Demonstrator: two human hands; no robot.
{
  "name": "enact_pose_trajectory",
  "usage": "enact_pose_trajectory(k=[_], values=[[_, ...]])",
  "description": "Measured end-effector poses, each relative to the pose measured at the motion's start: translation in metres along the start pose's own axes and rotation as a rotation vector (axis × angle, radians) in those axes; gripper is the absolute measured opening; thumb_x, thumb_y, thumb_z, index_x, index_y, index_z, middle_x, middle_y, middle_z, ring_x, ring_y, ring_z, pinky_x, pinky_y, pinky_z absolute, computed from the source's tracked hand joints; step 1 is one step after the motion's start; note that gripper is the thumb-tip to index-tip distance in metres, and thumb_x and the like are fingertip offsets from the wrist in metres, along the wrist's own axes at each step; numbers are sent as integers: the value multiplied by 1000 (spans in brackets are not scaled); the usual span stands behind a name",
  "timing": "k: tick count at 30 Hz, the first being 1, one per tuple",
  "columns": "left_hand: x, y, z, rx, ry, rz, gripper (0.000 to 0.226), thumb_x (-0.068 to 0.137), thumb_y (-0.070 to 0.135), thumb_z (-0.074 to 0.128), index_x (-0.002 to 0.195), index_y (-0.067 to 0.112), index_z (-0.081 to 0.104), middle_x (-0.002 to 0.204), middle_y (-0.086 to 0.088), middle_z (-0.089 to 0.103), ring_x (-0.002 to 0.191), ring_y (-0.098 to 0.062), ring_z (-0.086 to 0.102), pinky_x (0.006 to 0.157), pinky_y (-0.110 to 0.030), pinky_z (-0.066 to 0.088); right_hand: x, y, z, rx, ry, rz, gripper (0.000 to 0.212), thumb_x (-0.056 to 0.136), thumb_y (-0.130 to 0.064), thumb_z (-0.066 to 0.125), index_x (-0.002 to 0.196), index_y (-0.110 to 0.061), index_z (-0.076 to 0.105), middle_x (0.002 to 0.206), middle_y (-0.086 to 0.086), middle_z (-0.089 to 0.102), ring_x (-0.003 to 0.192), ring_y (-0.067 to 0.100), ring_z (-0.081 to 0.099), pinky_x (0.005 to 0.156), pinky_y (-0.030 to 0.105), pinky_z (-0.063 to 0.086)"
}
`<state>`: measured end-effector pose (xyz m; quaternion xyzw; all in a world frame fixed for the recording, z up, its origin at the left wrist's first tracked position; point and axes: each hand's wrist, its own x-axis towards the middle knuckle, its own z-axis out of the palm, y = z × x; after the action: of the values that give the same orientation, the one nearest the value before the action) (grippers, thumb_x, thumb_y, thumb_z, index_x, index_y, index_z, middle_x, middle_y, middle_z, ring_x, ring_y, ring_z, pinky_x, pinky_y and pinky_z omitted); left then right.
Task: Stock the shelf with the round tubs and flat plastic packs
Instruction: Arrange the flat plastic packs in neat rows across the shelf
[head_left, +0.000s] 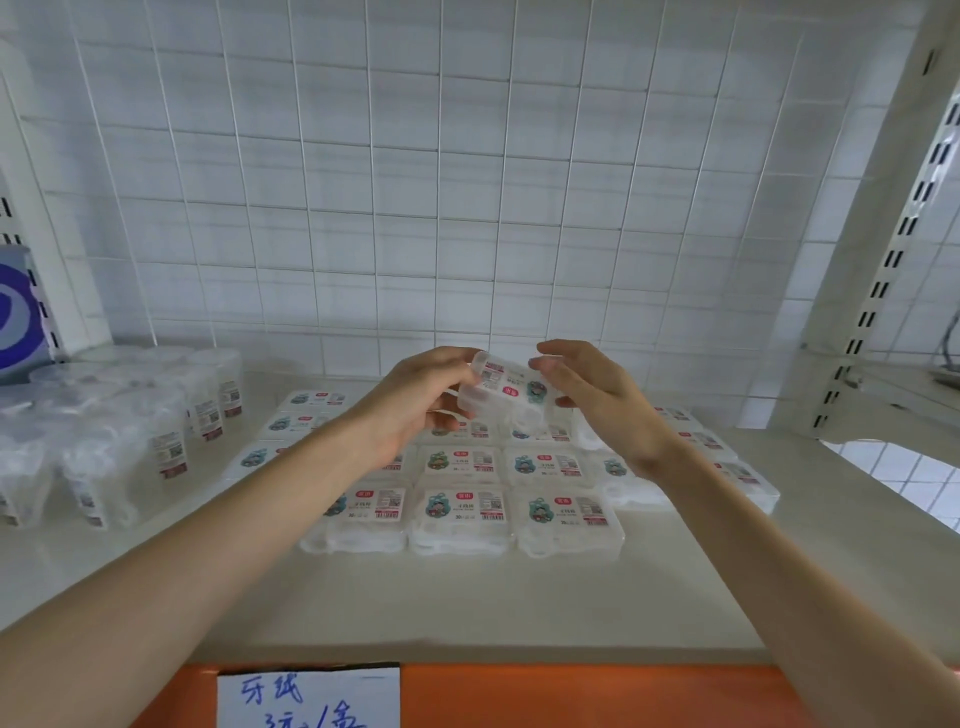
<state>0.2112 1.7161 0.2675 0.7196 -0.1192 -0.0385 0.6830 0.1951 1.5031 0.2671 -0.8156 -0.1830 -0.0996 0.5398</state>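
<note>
At the far left of the shelf (571, 597), in the back corner, I see a blue-and-white box (15, 312) standing upright. Just beside it the round tubs (104, 415) stand upright in clear wrap, crowded together along the left edge from the back toward the front, and their small printed labels show on the sides turned to me. Down on the orange strip (597, 696) that runs along the front edge, a handwritten paper tag (309, 699) hangs left of the middle.

In the middle of the shelf the flat plastic packs (462, 509) lie label-up in close rows, touching one another, from near the back edge to about halfway forward. Whether they lie in one layer or two I cannot tell.

Above the back rows both arms reach in. The left hand (415, 400) is raised with its palm turned inward, and its grip is curled round the left end of a single pack (506, 387), thumb below and fingers over the top. This single pack is in the air, tilted with its left end higher, clear of the rows under it. The right hand (597, 400) meets it from the other side, its grip pinching the right end between thumb and fingertips.

Behind everything a white wire grid (415, 208) covers the tiled wall, and at the right back corner stands a white slotted upright (893, 249)
</note>
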Motion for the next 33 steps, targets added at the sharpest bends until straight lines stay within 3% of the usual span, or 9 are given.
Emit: enact_pose_trajectory(k=[3,6,11,15,20,24,28,33], values=[[-4,1,3,53,-55,27,29,92,10,56,112,27,68,102,-10,74,76,-14,59,60,-23,47,-1,-1,3,39,-60,45,32,100,-31,54,130,-22,55,103,-2,73,91,9,69,82,27,56],[-6,-1,5,109,-79,37,30,93,11,53,110,30,69,96,-4,74,80,-14,59,64,-23,47,-2,-2,6,109,-121,89,32,98,-26,58,130,-23,55,99,3,75,87,16,71,71,23,55],[-3,-4,5,120,-77,24,20,94,22,59,111,18,69,95,-5,74,85,-16,63,69,-26,48,-1,0,6,169,-131,147,36,96,-17,60,131,-21,52,100,5,75,93,22,71,79,30,57],[-2,-5,7,116,-104,12,41,86,42,65,116,13,64,100,-6,74,86,-17,64,73,-29,48,2,1,5,290,-69,144,38,95,-10,58,132,-16,50,107,14,72,96,27,71,80,33,56],[-4,-6,8,118,-143,4,33,88,26,70,120,17,62,105,-4,74,98,-24,69,76,-29,52,4,5,3,378,-44,155,42,94,-6,57,134,-13,47,117,20,65,98,29,71,80,35,57],[-2,-8,7,71,-61,31,29,90,21,68,118,21,62,103,-8,74,85,-21,66,70,-30,49,3,8,3,162,-35,105,49,94,-16,63,137,-21,42,117,10,65,98,20,69,87,37,57],[-1,-9,6,107,-19,60,17,96,21,60,112,24,64,100,-11,72,79,-17,60,68,-28,46,4,14,5,-266,70,-150,60,85,-34,74,136,-31,44,126,-12,56,116,-1,54,92,15,43],[-2,-8,8,172,-36,72,17,99,25,54,99,29,71,92,0,72,84,-18,61,72,-31,45,1,11,5,-458,39,-316,50,72,-43,83,115,-38,59,126,-22,52,117,-11,45,93,-1,28]])
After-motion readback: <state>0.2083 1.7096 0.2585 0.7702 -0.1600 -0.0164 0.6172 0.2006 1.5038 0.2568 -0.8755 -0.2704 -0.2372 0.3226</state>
